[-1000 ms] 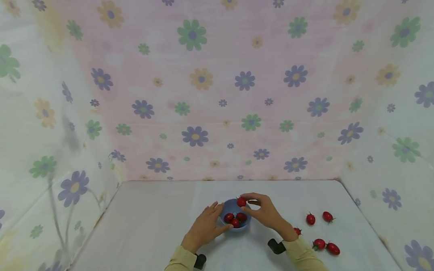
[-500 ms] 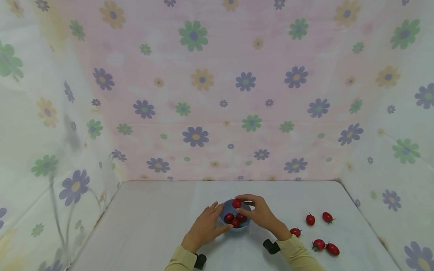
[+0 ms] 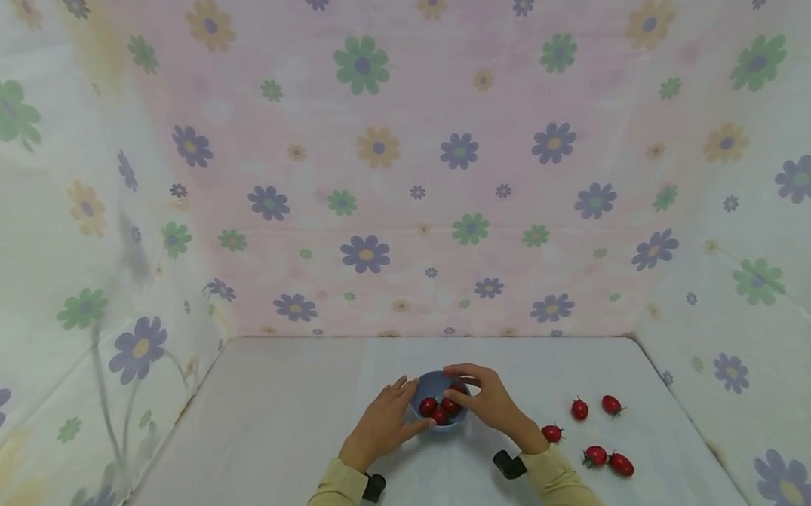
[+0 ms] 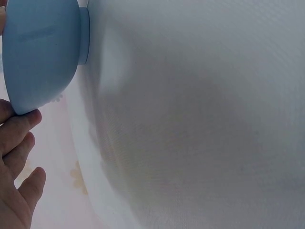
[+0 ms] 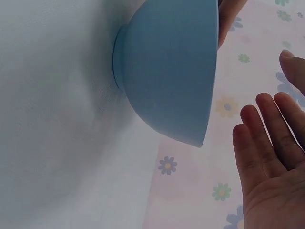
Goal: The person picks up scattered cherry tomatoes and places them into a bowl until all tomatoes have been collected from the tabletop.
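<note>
A small blue bowl (image 3: 426,388) stands on the white table with several red cherry tomatoes (image 3: 428,407) in it. My left hand (image 3: 380,426) holds the bowl from the left, thumb at the near rim and fingers at the far rim; the left wrist view shows fingertips (image 4: 33,117) against the bowl's outside (image 4: 40,47). Over the bowl's right side is my right hand (image 3: 488,396), partly hiding one tomato (image 3: 460,388). In the right wrist view, this hand (image 5: 274,162) has its fingers extended and apart from the bowl (image 5: 171,67), with nothing between them.
On the table to the right lie several more cherry tomatoes: one (image 3: 552,433) beside the right wrist, two (image 3: 579,409) (image 3: 611,405) farther back, and a pair (image 3: 595,457) (image 3: 621,465) nearer the front. Flowered cloth walls (image 3: 407,283) enclose the table at the back and sides.
My right hand carried a cherry tomato left over the bowl and let it go; that tomato now sits inside at the right. My left hand stayed in place on the bowl.
</note>
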Motion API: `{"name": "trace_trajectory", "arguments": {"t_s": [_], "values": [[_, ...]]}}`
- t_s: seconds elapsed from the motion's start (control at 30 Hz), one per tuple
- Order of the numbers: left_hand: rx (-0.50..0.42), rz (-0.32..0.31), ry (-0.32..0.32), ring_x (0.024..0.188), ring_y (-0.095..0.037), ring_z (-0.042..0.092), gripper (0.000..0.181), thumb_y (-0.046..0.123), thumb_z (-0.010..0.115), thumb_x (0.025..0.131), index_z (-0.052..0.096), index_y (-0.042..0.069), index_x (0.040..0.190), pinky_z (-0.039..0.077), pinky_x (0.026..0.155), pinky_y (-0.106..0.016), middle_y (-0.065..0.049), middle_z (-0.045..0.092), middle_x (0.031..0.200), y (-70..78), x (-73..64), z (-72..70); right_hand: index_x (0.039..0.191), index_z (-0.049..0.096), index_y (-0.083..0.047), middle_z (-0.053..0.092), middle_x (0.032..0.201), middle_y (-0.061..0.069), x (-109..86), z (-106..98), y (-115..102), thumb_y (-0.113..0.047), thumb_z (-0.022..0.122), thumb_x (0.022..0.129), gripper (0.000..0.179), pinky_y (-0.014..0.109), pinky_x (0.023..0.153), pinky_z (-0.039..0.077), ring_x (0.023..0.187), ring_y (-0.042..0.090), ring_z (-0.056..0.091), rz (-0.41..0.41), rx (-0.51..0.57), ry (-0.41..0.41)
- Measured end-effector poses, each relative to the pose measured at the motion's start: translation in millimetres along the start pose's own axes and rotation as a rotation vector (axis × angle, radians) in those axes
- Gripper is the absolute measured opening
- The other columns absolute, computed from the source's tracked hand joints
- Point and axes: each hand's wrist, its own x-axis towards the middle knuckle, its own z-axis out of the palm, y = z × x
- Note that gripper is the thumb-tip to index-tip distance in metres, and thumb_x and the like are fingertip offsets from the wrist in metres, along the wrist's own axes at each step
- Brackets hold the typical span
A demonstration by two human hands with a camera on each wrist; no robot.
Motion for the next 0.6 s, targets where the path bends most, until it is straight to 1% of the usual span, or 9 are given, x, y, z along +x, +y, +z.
{"name": "trace_trajectory", "arguments": {"t_s": [0.17,0.3,0.4,0.6], "values": [[-0.014,-0.009,-0.005,0.149,-0.035,0.037,0.086,0.062,0.059,0.096,0.043,0.0,0.153,0.032,0.121,-0.055,-0.02,0.045,0.156,-0.5,0.2,1.2,0.129,0.067,-0.003,0.068,0.128,0.02,-5.2,-3.2,1.1,-0.017,0.077,0.092,0.041,0.056,0.101,0.053,0.12,0.035,0.064,-0.027,-0.001,0.028],[-0.006,-0.014,-0.007,0.149,-0.034,0.037,0.086,0.064,0.058,0.095,0.043,0.001,0.153,0.032,0.121,-0.055,-0.018,0.046,0.156,-0.8,1.1,1.8,0.129,0.066,0.0,0.068,0.128,0.019,-11.0,-6.5,-0.7,-0.018,0.077,0.092,0.042,0.054,0.102,0.053,0.12,0.034,0.064,-0.015,-0.001,0.037],[-0.005,-0.015,-0.007,0.149,-0.034,0.037,0.086,0.064,0.059,0.095,0.043,0.001,0.153,0.032,0.121,-0.055,-0.018,0.046,0.156,-0.1,1.2,1.0,0.129,0.066,0.0,0.069,0.129,0.017,-15.9,-9.5,-2.9,-0.02,0.077,0.093,0.043,0.053,0.103,0.052,0.122,0.032,0.064,0.013,0.0,0.039],[-0.011,-0.017,-0.005,0.149,-0.035,0.037,0.086,0.062,0.06,0.095,0.044,0.001,0.152,0.032,0.121,-0.055,-0.018,0.046,0.155,0.8,0.5,-0.6,0.128,0.067,-0.001,0.069,0.129,0.016,-28.2,-16.1,-4.2,-0.021,0.076,0.093,0.041,0.049,0.104,0.053,0.123,0.029,0.063,0.022,-0.012,0.066]]}}
